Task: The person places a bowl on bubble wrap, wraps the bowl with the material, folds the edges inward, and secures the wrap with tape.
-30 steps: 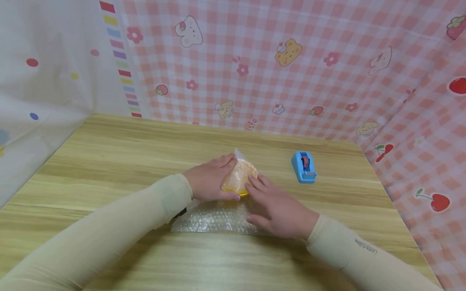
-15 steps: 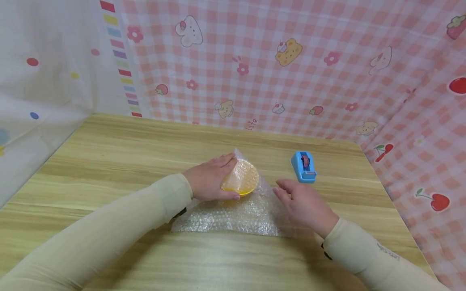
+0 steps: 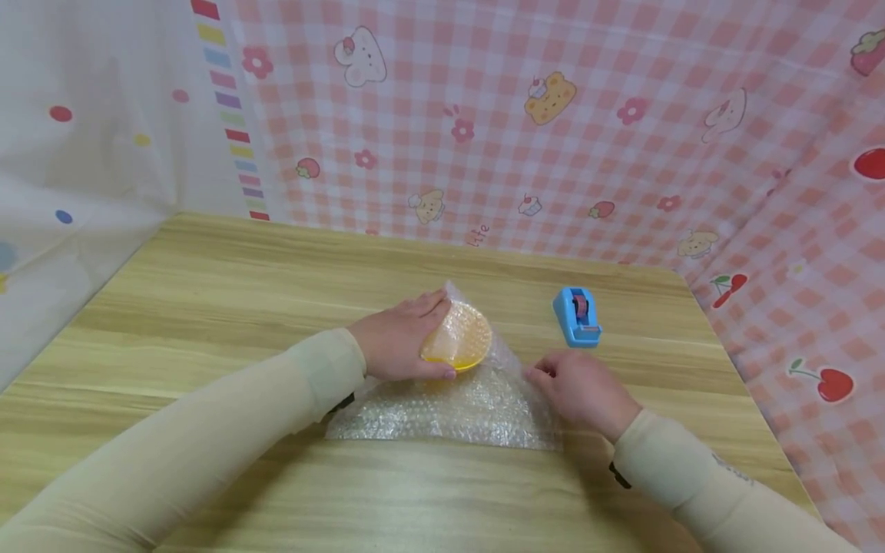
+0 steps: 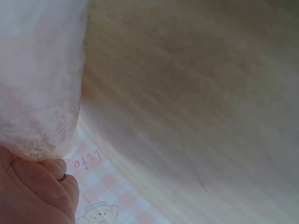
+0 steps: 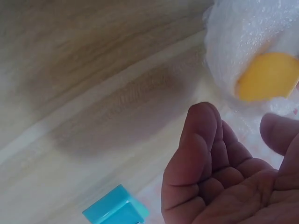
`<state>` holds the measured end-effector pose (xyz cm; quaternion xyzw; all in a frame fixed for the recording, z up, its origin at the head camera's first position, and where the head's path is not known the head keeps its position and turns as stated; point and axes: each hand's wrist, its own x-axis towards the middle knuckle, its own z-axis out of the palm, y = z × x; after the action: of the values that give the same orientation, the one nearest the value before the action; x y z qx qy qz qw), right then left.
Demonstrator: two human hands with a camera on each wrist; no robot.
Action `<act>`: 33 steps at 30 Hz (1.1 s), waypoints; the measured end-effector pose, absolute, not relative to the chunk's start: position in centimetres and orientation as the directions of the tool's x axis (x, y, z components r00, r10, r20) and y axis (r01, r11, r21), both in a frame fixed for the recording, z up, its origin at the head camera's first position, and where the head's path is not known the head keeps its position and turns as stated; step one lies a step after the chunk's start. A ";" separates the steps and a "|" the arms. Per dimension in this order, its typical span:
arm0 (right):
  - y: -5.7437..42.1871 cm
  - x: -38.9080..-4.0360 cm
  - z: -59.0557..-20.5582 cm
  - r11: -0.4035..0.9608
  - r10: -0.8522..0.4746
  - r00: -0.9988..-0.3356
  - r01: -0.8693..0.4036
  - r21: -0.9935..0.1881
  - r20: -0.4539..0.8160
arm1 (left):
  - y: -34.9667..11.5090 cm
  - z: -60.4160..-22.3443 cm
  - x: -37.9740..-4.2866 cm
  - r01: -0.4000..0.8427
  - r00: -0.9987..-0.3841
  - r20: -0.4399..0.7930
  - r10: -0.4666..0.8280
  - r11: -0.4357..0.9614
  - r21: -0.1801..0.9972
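A yellow bowl (image 3: 458,364) sits mid-table under a folded flap of clear bubble wrap (image 3: 470,411). In the right wrist view the yellow bowl (image 5: 268,77) shows through an opening in the wrap. My left hand (image 3: 399,338) holds the covered bowl from the left, fingers over its far side and thumb along the near rim. Only the curled fingers (image 4: 51,182) under the wrap show in the left wrist view. My right hand (image 3: 584,392) is at the wrap's right edge; its fingers (image 5: 187,163) are loosely bent, the thumb (image 5: 278,133) apart, and nothing shows between them.
A blue tape dispenser (image 3: 577,317) with pink tape stands behind my right hand on the wooden table (image 3: 242,307). A pink checked cloth (image 3: 484,130) hangs along the back and right; a white dotted one (image 3: 90,169) covers the left.
My right hand has left the top of the covered bowl and moved right to the wrap's edge, then slightly down. The wrap's right part now shows spread out. The left hand has stayed put.
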<state>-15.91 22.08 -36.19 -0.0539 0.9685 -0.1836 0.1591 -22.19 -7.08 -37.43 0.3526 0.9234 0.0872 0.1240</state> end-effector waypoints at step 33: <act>20.9 -15.0 -36.0 0.922 -0.115 -0.946 0.011 -0.387 -0.302 | -7.2 -37.5 -22.2 0.635 -0.718 -0.163 0.677 0.733 0.245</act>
<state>-14.96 20.94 -36.03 -0.0270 0.9669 -0.1956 0.1614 -22.23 -7.15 -37.49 0.3553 0.9229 0.0860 0.1212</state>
